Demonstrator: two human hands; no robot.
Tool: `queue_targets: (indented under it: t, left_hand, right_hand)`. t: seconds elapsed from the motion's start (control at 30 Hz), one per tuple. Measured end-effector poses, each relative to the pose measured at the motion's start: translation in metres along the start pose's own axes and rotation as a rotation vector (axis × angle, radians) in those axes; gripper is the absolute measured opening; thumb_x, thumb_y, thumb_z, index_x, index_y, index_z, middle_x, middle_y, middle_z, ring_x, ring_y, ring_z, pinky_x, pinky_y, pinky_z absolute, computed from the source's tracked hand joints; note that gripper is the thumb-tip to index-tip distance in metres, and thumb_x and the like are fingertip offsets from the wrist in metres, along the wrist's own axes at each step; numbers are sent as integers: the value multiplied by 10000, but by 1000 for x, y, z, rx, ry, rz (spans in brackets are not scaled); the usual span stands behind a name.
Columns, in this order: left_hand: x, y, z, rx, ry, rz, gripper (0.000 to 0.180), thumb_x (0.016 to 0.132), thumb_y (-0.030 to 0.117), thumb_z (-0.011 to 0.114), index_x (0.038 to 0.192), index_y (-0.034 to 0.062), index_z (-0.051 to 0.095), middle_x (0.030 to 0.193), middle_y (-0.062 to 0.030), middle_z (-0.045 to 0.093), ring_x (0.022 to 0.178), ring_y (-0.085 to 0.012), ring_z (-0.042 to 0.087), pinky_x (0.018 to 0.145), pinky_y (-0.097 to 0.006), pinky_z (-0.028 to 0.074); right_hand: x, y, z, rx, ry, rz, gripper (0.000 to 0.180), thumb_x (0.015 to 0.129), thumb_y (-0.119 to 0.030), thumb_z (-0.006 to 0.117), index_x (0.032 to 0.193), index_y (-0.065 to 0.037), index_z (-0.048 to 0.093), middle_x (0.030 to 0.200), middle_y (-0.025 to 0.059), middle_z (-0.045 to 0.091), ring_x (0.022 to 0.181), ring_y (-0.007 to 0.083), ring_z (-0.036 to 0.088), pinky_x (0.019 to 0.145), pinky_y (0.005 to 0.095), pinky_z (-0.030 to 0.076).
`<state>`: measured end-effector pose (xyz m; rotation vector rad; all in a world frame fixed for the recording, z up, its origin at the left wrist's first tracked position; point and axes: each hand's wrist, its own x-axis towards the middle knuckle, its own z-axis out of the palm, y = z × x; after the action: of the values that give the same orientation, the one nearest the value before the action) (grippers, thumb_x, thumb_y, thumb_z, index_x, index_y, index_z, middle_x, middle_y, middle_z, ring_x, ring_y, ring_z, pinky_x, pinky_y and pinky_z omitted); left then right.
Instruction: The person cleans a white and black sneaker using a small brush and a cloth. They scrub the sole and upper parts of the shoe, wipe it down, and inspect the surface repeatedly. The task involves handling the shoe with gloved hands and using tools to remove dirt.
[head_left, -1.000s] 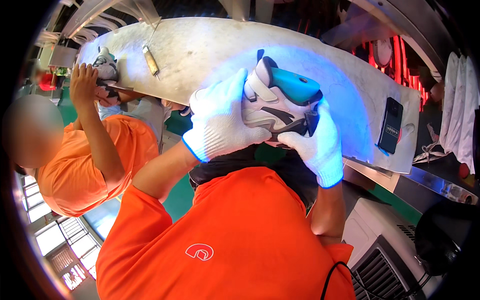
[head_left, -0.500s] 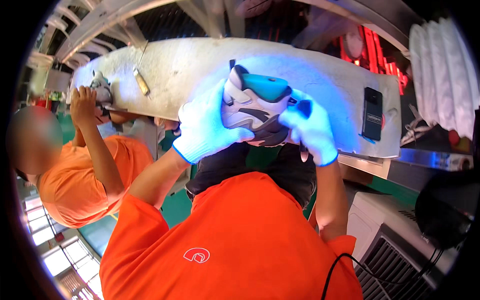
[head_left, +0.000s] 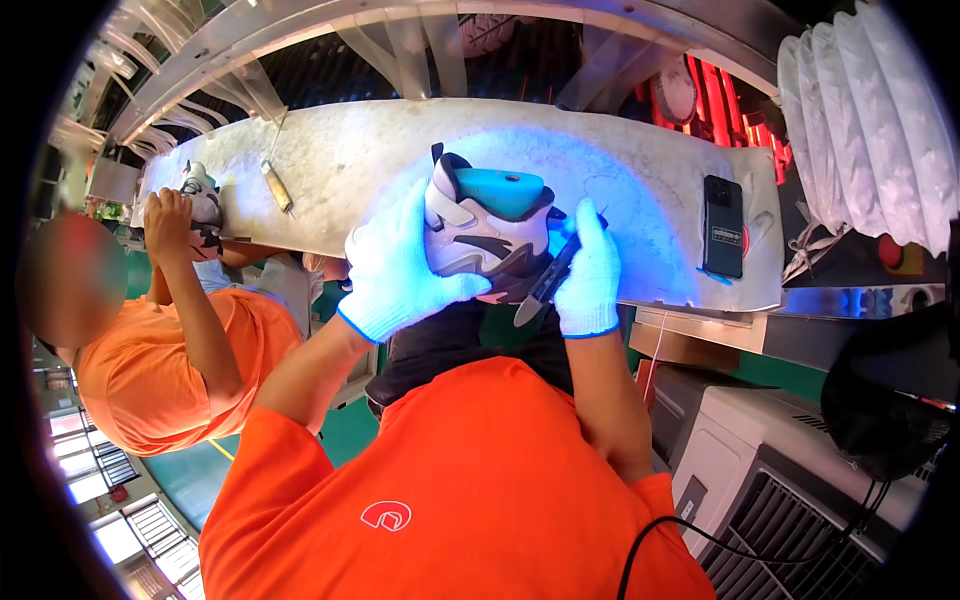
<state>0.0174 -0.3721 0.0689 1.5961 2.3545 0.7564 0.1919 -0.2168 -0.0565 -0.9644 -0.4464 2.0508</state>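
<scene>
A white, grey and black sneaker (head_left: 487, 238), with a teal shoe last (head_left: 497, 190) in its opening, is held up at the table's near edge. My gloved left hand (head_left: 398, 262) grips its left side, the thumb lying along the lower part. At the right of the sneaker, my gloved right hand (head_left: 590, 270) is closed around a slim dark-handled tool (head_left: 556, 272). The tool slants down to the left, ending in a grey, rounded, blade-like tip just below the sole. Blue light falls over both gloves and the sneaker.
A pale worktable (head_left: 330, 140) runs across, bearing a black phone (head_left: 723, 228) at right and a yellow-handled tool (head_left: 276, 187) at left. A co-worker in orange (head_left: 190, 360) handles another shoe (head_left: 200, 195). A white ribbed duct (head_left: 865, 130) hangs at right.
My right hand has turned and moved left, so the dark tool now shows slanting beside the sneaker. The sneaker stays in my left hand. The whole view has shifted slightly.
</scene>
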Motion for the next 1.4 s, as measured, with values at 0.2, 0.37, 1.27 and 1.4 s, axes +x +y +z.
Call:
queue_targets:
  t: [0.2,0.37,1.27,1.4]
  left_hand:
    - [-13,-16,16,-16,34,33,1290,573,513,1057,1624,6,506,1247,-169,748,1119,-370,749,969,-466,563]
    - [-16,-26,21,16,117,132,1280,540,460,1070,1600,-17,533,1255,-177,725,1090,-378,740,961,-462,564]
    - [-15,-36,24,66,165,211,1273,572,508,1057,1529,-137,520,1323,-302,692,1199,-462,712,1031,-534,567]
    - [-7,-20,9,-83,28,18,1153,620,476,1044,1551,16,542,1214,-217,734,1125,-438,726,997,-494,573]
  right_hand:
    - [-22,-5,25,-481,81,-99,240,1087,-243,723,983,-26,727,904,12,683,806,126,623,712,320,478]
    - [-36,1,33,-238,145,-124,269,1084,-239,691,935,-18,720,879,6,673,825,122,614,755,328,503]
    - [-64,61,49,-455,444,-703,285,1120,-246,725,1200,26,703,1128,54,707,1036,149,653,957,358,544]
    - [-40,23,16,-301,54,-434,315,1160,-307,636,1132,3,686,1104,80,693,1052,211,655,1004,385,540]
